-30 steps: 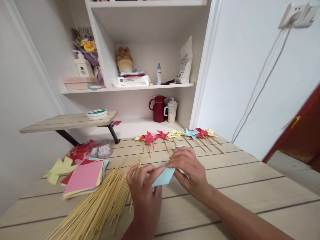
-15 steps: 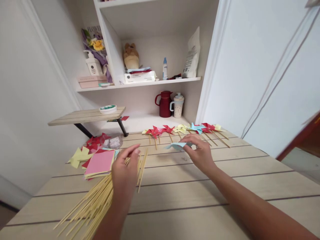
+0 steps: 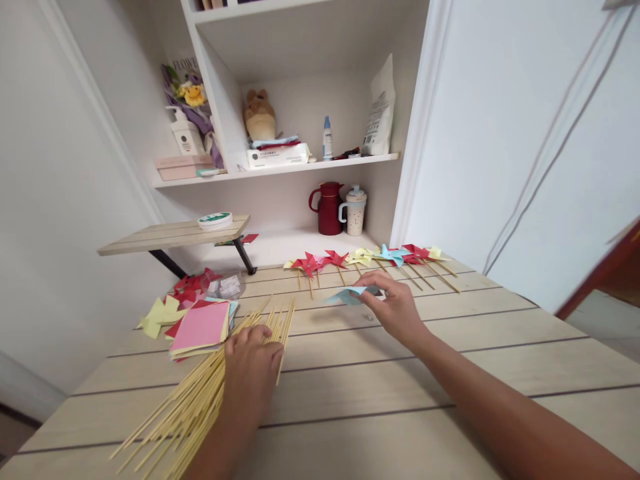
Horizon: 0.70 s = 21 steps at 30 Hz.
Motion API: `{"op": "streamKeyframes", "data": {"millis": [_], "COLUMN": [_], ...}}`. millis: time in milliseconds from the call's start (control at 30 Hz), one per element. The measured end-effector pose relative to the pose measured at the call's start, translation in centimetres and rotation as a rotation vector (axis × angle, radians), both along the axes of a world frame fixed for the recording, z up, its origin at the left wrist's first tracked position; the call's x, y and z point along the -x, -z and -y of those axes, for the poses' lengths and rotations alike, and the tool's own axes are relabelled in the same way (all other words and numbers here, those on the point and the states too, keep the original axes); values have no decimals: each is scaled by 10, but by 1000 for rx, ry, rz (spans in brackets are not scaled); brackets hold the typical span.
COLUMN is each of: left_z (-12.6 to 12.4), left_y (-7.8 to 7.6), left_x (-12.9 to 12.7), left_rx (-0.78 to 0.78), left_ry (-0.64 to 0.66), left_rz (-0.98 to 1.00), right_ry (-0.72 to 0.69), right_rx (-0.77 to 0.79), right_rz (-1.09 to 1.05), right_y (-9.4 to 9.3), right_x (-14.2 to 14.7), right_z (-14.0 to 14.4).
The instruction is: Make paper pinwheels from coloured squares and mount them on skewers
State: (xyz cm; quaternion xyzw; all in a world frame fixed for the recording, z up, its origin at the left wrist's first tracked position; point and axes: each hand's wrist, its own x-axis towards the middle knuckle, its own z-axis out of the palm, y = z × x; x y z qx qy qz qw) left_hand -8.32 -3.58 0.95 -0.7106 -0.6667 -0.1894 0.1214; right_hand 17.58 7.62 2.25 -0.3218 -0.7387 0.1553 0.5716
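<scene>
Held above the tabletop, a light blue paper pinwheel head point(image 3: 347, 295) is pinched between the thumb and fingers of my right hand point(image 3: 397, 308). My left hand point(image 3: 253, 363) lies over a fanned pile of thin bamboo sticks point(image 3: 193, 407), fingers curved down onto them and the thumb apart from the index finger. No stick is seen lifted in it. On the table below the blue paper is a tiny shiny piece point(image 3: 369, 317), too small to name. A stack of square paper sheets point(image 3: 200, 325), pink on top, sits left of the left hand.
Pinwheels on sticks point(image 3: 313, 264) lie in a row along the table's back. At left are a yellow paper pinwheel head point(image 3: 161, 316), red ones point(image 3: 190, 288) and a clear round container point(image 3: 226, 287). Behind stand a small raised shelf point(image 3: 170, 237), a red jug point(image 3: 329, 208) and a cup point(image 3: 355, 213).
My left hand has come down from above the sticks onto the pile, its fingers spreading over them. My right hand keeps the blue pinwheel head in nearly the same place, tilted slightly differently.
</scene>
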Motion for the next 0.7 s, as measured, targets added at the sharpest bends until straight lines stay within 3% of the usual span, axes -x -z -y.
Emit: {"op": "streamKeyframes", "data": {"millis": [333,433,533,700], "left_z": [8,12,21,39], "left_y": [20,17,8,2], "left_x": [-16,-13,-6,-3], "left_rx": [-23,-69,-133,-41], "left_ry": [98,114,-12,-57], "left_rz": [56,58,-57,-197], "right_ry": [-7,3,3,-13], "right_rx": [30,34,36,14], "right_rz": [-12,-7,5,21], "right_y": [1,1,1,-1], "right_x": [-1,-2,-2,-1], "right_z": [0,-1,-1,1]}}
